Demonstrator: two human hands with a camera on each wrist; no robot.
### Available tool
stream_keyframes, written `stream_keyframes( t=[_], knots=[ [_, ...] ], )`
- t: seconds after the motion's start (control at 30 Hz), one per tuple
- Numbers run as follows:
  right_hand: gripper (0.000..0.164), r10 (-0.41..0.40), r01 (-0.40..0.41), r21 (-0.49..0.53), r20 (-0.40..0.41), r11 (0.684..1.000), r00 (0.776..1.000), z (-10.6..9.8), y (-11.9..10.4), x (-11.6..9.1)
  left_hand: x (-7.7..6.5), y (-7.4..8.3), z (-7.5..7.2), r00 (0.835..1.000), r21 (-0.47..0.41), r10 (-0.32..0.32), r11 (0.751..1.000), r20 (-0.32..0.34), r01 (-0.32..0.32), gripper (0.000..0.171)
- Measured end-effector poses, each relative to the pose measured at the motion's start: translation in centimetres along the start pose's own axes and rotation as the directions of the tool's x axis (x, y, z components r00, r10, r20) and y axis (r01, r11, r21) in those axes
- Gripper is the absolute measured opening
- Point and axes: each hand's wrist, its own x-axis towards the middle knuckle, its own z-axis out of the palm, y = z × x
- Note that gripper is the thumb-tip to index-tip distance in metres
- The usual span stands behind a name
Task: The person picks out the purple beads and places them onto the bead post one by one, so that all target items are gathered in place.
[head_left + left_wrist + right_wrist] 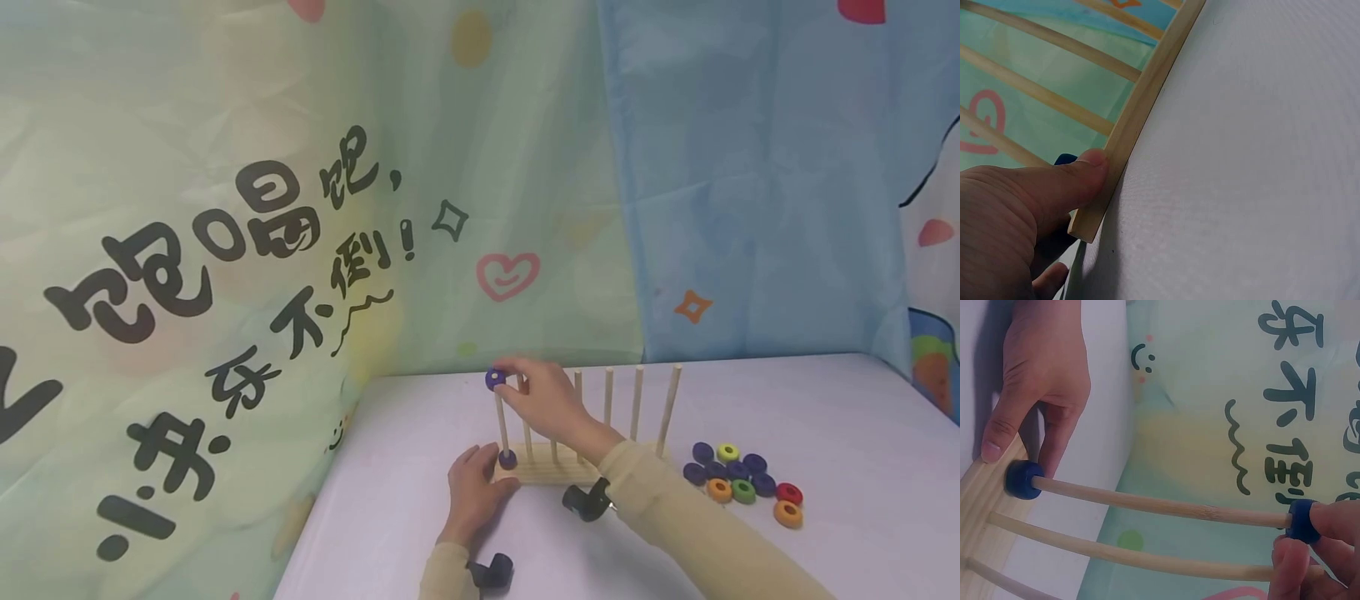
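My right hand (546,403) pinches a dark blue ring bead (1301,521) at the tip of the leftmost wooden peg (1166,505). In the right wrist view the peg's end meets the bead's hole. Another dark blue bead (507,459) sits at the foot of that same peg. My left hand (474,490) grips the left end of the wooden base (536,473), its thumb (1088,175) on the front edge and its fingers round the back. Several bare pegs (608,404) stand upright along the base, partly hidden by my right hand and arm.
Right of the base lies a loose group of beads: several dark blue ones (763,484), a yellow one (728,452), a green one (743,491), a red one (790,494) and orange ones (788,513). A printed curtain (517,183) hangs behind the white table (375,500).
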Motion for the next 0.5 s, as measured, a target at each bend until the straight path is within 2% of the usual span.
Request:
stream_keyframes(
  t=[0.3,0.5],
  knots=[
    [0.031,0.0,0.0,0.029,0.01,1.0,1.0,-0.12,0.0,-0.21,0.03,0.12,-0.11,0.998,0.0,0.053,0.999,-0.021,-0.053,0.054],
    [0.029,0.002,-0.002,0.017,0.003,1.0,1.0,-0.06,-0.09,-0.22,0.07,0.13,-0.12,1.0,-0.01,0.02,1.0,-0.008,-0.02,0.054]
  ],
)
